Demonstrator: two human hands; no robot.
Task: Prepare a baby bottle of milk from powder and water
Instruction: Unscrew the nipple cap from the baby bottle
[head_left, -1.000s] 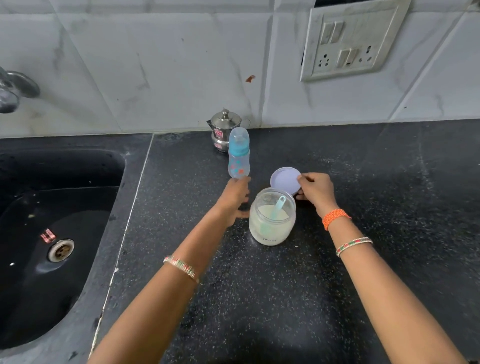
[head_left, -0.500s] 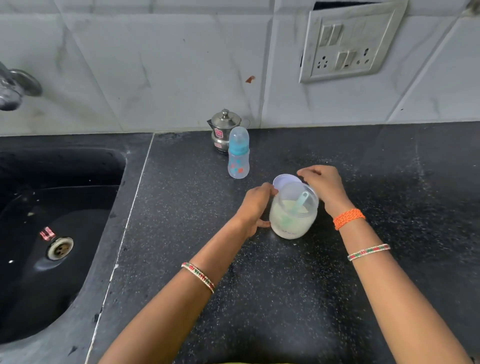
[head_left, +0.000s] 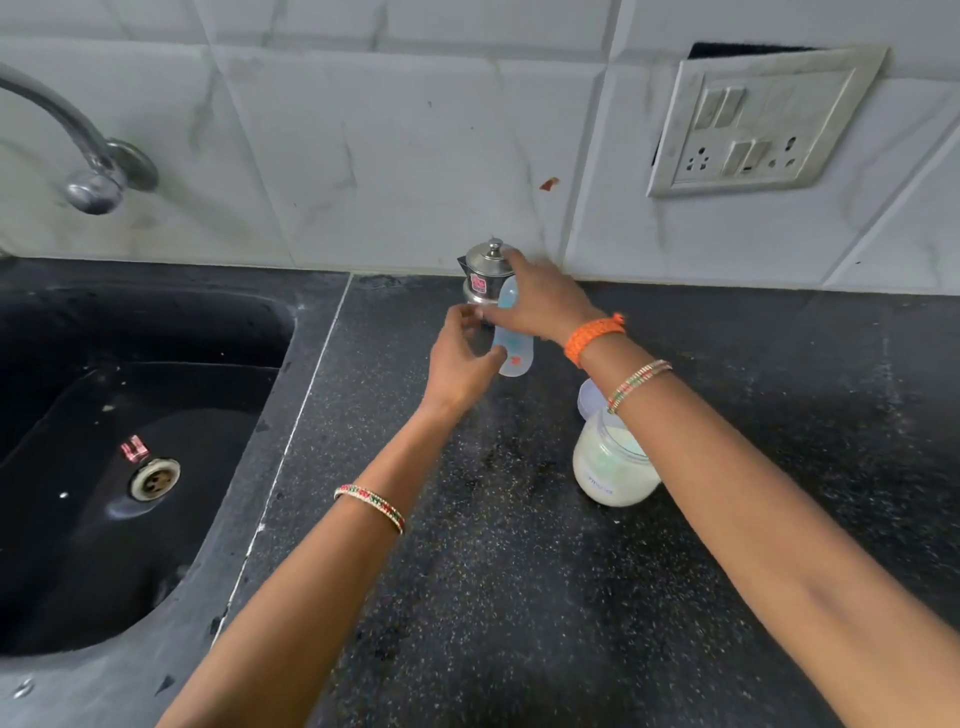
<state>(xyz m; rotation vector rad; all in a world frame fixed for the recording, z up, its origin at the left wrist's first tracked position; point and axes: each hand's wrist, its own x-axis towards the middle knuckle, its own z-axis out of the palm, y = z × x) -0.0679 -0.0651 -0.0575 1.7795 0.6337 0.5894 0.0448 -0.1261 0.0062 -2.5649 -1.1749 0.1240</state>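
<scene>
Head view: bottle (head_left: 511, 353) upright on counter (head_left: 519, 597), just in front of steel pot (head_left: 485, 273). R hand (head_left: 540, 306) grasps bottle top; L hand (head_left: 457, 358) curls round its lower body, thumb on wall. Powder jar (head_left: 610, 467) open w/ lid (head_left: 589, 397) behind, under R forearm. Risk: forearm passes close over jar, so a low sweep could tip it & spill powder.
</scene>
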